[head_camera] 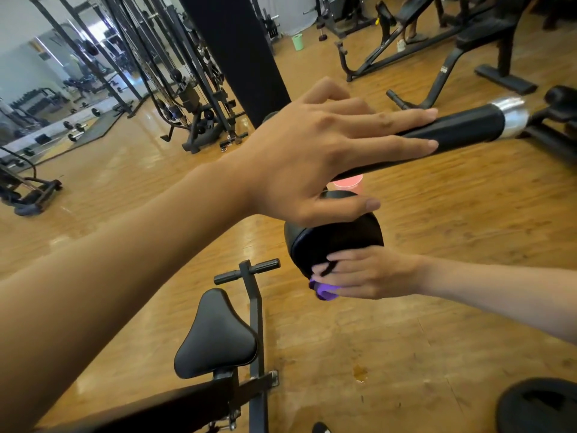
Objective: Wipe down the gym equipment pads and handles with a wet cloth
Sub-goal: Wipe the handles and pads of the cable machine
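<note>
The left hand (327,151) lies flat on the long black bar with a shiny silver end (462,126), fingers straight, gripping nothing. The right hand (368,273) holds a small purple cloth (324,290) against the bottom of the round black pad (340,239). To do it well, hold the bar steady and rub all round the pad. A pink tub (348,182) sits behind; what is inside is hidden.
</note>
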A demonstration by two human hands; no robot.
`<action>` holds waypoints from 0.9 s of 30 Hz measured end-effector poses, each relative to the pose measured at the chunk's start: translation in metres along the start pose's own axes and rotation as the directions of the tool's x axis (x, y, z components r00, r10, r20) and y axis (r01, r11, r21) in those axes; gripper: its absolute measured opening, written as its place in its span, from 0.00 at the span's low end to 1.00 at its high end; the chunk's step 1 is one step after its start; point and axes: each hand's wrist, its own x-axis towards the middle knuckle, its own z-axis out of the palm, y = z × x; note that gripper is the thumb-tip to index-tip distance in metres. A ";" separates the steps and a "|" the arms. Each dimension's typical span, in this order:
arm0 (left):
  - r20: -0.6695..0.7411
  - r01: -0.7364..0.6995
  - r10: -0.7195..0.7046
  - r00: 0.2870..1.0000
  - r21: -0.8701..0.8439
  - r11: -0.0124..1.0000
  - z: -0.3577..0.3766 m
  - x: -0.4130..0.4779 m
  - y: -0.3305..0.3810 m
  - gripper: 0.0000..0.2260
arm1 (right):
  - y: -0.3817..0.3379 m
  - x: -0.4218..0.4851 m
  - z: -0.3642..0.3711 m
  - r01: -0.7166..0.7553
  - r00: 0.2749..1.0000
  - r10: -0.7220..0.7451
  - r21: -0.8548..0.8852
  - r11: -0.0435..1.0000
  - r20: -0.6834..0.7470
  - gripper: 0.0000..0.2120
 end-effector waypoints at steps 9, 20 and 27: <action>0.020 0.006 -0.006 1.000 0.000 1.000 -0.002 -0.005 0.005 0.29 | -0.032 -0.030 0.025 0.058 0.987 -0.049 -0.057 0.997 0.150 0.18; 0.013 0.005 -0.005 1.000 0.002 1.000 -0.006 -0.008 0.013 0.28 | -0.047 -0.030 0.025 -0.082 0.975 0.072 0.043 0.996 0.211 0.24; 0.000 0.016 -0.016 1.000 -0.011 1.000 -0.007 -0.008 0.013 0.27 | -0.005 0.055 -0.031 -0.276 0.899 0.343 0.257 0.926 -0.271 0.11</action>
